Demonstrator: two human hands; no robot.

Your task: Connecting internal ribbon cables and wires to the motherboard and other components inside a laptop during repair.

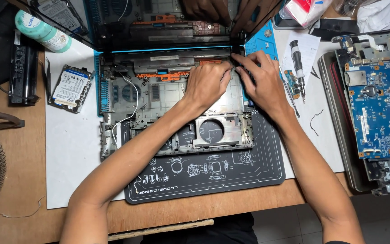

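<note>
Both hands are crowded into the back right corner of the stripped grey plastic laptop base (pixel 168 97), right where the hinge meets the dark glossy screen panel (pixel 159 22) that's tilted up and mirroring the fingers. The left hand (pixel 206 83) has its fingers curled down, tips pressing on the chassis edge near the hinge; the right hand (pixel 260 81) sits just beside it with fingers bent and pinching at the same spot — whether it's actually gripping a small part I can't tell, the fingertips cover it.

The base sits across a black rubber work mat with white printed outlines (pixel 204 178) and a blue mat (pixel 260 43) under the far side, probably so it doesn't slide or scratch. A black-handled precision screwdriver (pixel 298 63) lies on white paper just right of the hands, within easy reach. The blue motherboard (pixel 378 108) rests well off to the right on a grey laptop cover (pixel 339 131), and a silver hard drive (pixel 71 88) lies on the left, near a pale green tube-shaped bottle (pixel 41 31) — pulled parts kept apart from the shell.
</note>
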